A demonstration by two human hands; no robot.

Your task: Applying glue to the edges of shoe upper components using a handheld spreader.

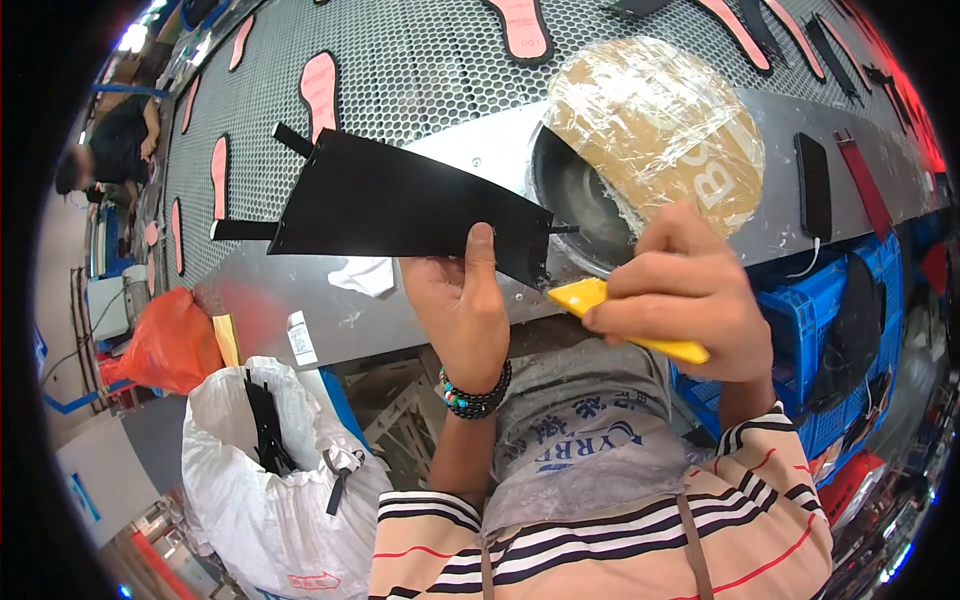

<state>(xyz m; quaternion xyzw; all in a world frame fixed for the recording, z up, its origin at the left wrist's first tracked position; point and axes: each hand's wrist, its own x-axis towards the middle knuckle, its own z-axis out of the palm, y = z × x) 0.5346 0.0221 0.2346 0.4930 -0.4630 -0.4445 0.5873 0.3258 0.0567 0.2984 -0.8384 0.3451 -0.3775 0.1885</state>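
Note:
My left hand grips a flat black piece of sheet material along its lower edge, thumb on top and fingers underneath. Narrow black strips stick out from both ends of the piece. In my right hand is a yellow-handled brush, its dark, bristly-looking tip at the piece's lower right corner. Whether the tip presses on the material I cannot tell. Just beyond my right hand is a round metal pot, partly covered by a film-wrapped cardboard disc.
Pink insole-shaped pieces lie on the perforated belt beyond the metal ledge. A phone with a cable rests at right, above a blue crate. A white sack holding black strips stands at lower left. Another person is at far left.

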